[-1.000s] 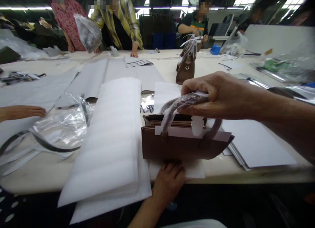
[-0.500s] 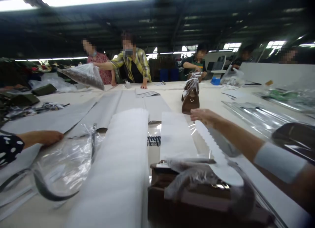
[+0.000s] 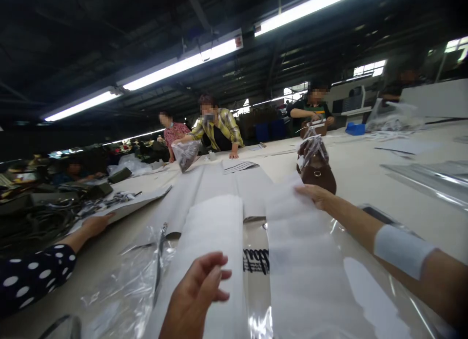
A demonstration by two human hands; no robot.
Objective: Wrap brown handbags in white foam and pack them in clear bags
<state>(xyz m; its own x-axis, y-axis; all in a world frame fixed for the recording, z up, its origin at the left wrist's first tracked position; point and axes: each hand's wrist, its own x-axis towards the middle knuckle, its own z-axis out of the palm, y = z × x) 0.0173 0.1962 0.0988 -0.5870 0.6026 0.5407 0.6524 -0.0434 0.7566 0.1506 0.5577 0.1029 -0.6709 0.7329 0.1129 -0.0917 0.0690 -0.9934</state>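
My left hand (image 3: 199,297) is raised over a stack of white foam sheets (image 3: 204,231), fingers apart and slightly curled, holding nothing. With my right hand (image 3: 312,195) I grip the top right corner of one white foam sheet (image 3: 303,266), which stretches toward me. Between the stack and this sheet lies a clear plastic bag with black lettering (image 3: 256,261). A white scalloped-edge card (image 3: 376,300) shows at the lower right. Just beyond my right hand stands a brown handbag (image 3: 318,175) with wrapped handles.
A co-worker's hand in a polka-dot sleeve (image 3: 36,275) holds a large grey sheet (image 3: 146,202) on the left. Crumpled clear plastic (image 3: 124,280) lies nearby. Across the table (image 3: 365,178) several people work; one holds a bagged item (image 3: 187,154). Plastic sheets (image 3: 435,183) lie to the right.
My left hand has come into view. My right hand now grips a foam sheet, and the near brown handbag is out of view. The co-worker's grey sheet has been lifted at the left.
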